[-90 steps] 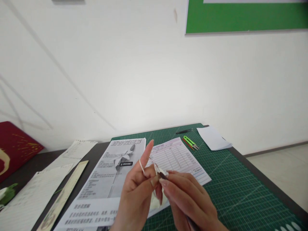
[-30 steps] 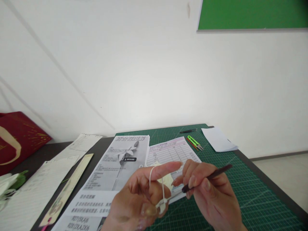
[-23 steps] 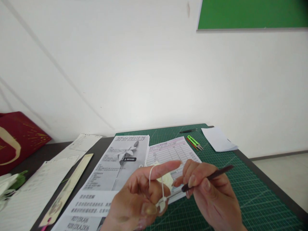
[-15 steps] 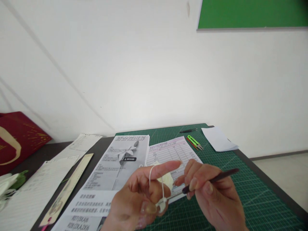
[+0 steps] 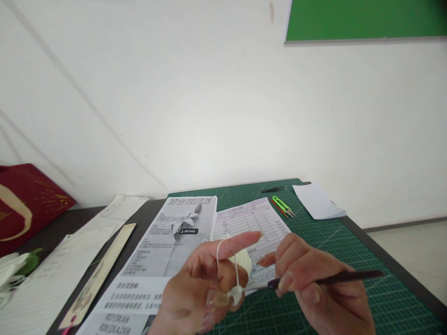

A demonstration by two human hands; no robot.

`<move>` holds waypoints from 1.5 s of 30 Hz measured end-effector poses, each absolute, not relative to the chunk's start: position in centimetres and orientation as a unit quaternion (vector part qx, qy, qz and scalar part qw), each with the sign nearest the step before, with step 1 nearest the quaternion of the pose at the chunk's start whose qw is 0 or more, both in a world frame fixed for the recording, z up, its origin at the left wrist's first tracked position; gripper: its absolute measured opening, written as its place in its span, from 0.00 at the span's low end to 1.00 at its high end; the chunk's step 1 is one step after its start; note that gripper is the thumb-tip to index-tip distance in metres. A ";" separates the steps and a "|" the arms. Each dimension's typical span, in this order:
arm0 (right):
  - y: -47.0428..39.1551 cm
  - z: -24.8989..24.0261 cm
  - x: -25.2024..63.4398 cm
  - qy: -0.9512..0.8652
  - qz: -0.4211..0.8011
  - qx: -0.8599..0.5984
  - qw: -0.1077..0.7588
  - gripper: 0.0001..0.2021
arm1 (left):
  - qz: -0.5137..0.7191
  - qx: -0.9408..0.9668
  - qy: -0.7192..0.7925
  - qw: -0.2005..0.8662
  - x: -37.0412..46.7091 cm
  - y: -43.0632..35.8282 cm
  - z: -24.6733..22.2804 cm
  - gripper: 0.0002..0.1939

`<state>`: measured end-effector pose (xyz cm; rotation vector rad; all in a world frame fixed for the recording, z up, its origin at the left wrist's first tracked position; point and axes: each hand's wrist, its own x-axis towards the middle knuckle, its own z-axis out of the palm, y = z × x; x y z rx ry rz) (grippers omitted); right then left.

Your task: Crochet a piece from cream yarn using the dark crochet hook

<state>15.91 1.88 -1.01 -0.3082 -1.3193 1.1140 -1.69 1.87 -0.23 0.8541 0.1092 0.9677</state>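
My left hand [image 5: 200, 284] pinches a small piece of white crochet work [image 5: 236, 297] between thumb and fingers. White yarn [image 5: 236, 270] loops over its stretched index finger and runs down to the piece. In my right hand [image 5: 314, 279] is a crochet hook [image 5: 335, 278] with a dark handle, lying almost level and pointing left. Its thin metal shaft reaches the crochet piece at my left fingertips; whether the tip is inside a stitch I cannot tell. Behind my left fingers a pale yellow-white bundle [image 5: 242, 261], partly hidden, lies on the printed table sheet [image 5: 251, 223].
A green cutting mat [image 5: 335, 246] covers the table under my hands. On it are green thread snips [image 5: 282, 205], black tweezers [image 5: 273, 189] and white paper [image 5: 317, 202]. To the left lie a printed pattern sheet [image 5: 146, 260], a bookmark-like strip [image 5: 99, 274], handwritten pages [image 5: 70, 260] and a red bag [image 5: 38, 195].
My right hand has moved slightly right and down, and the hook has turned from a slant to nearly level. My left hand has stayed almost still.
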 end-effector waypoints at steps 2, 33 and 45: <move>1.9 -1.0 15.8 -0.565 0.496 -0.131 0.646 0.08 | 0.447 0.400 0.043 0.799 -1.7 1.9 -0.3 0.31; 1.9 -1.2 15.6 -0.544 0.517 -0.128 0.648 0.08 | 0.441 0.394 0.106 0.799 -2.2 1.6 -0.1 0.32; 1.6 0.2 16.8 -0.700 0.328 -0.113 0.625 0.07 | 0.446 0.432 0.052 0.782 -2.4 1.7 -1.0 0.32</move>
